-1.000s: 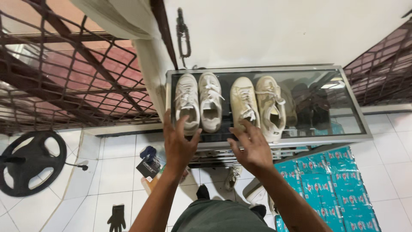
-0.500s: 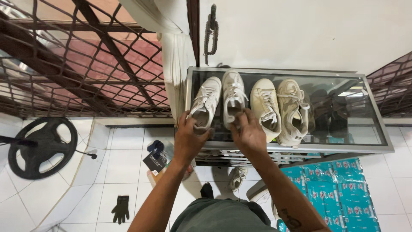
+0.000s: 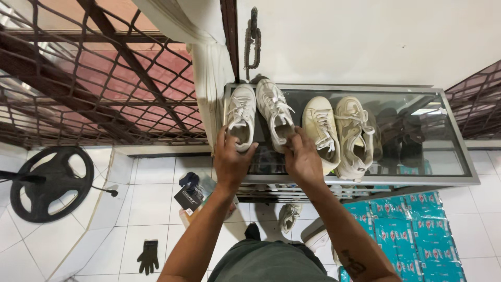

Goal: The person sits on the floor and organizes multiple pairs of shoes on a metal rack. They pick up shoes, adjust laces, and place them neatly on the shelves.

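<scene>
1. The left hand (image 3: 232, 162) covers the heel of the white sneaker (image 3: 241, 122) it grips, so the hold under its palm cannot be seen.
2. The right hand (image 3: 302, 159) hides the heel of the second white sneaker (image 3: 275, 112).
3. Beyond the right hand, dark shoes (image 3: 399, 133) under the glass shelf top (image 3: 443, 156) blur into glare.
4. Below the hands, another sneaker (image 3: 288, 216) is half hidden by the shelf.
5. The blue packets (image 3: 417, 235) run off the bottom edge.
</scene>
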